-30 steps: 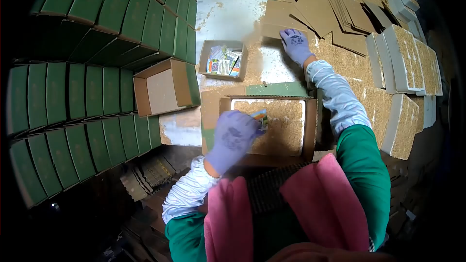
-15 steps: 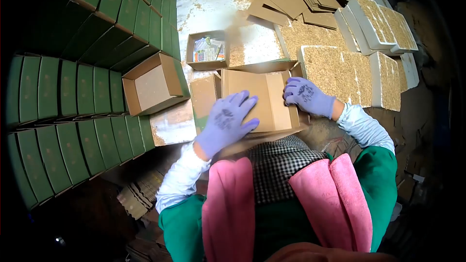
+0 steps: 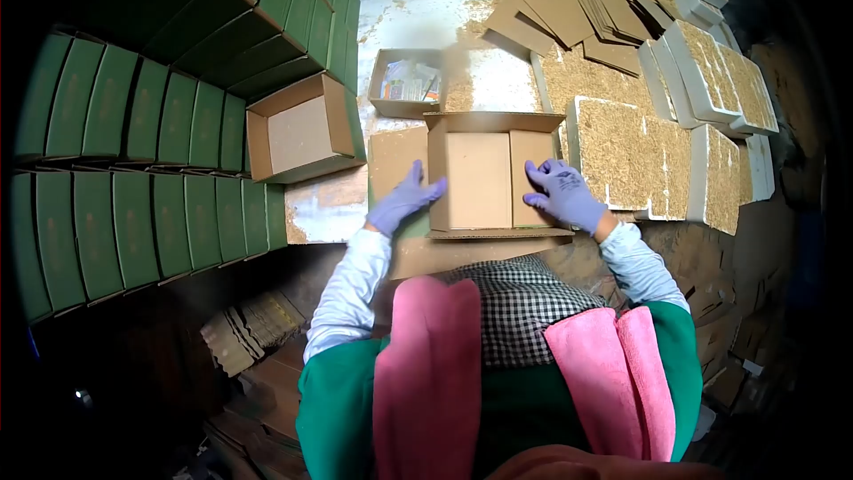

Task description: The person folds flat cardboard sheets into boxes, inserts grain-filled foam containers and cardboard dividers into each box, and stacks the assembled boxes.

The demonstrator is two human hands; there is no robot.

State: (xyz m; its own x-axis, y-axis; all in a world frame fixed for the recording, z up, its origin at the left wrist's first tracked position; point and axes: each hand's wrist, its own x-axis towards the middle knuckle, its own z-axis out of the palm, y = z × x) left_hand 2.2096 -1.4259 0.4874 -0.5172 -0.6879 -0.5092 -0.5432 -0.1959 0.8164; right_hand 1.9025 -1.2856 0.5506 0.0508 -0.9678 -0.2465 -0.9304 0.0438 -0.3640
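Note:
A brown cardboard box (image 3: pixel 478 180) lies open in front of me, its long sides standing up at back and front. My left hand (image 3: pixel 404 199), in a lilac glove, is at the box's left side, thumb and fingers spread, the thumb tip by the left edge. My right hand (image 3: pixel 566 196), gloved alike, rests over the right-hand panel (image 3: pixel 531 147), its fingers bent and thumb apart from them. Whether it presses that panel or only touches it, I cannot tell. Under my left hand and beside the box lies a flat cardboard piece (image 3: pixel 391 149).
Green boxes (image 3: pixel 115 240) are stacked along the left. An open box (image 3: pixel 298 135) stands against them. Behind lies a small box (image 3: pixel 407 108) with printed packets. Flat cardboard sheets (image 3: pixel 555 13) lie at the back; white-edged blocks with a straw-like surface (image 3: pixel 635 156) are on the right.
My left hand has moved off the box's inside to its left side. The right-hand panel now lies flatter, with my right hand over it. The whole view has shifted slightly.

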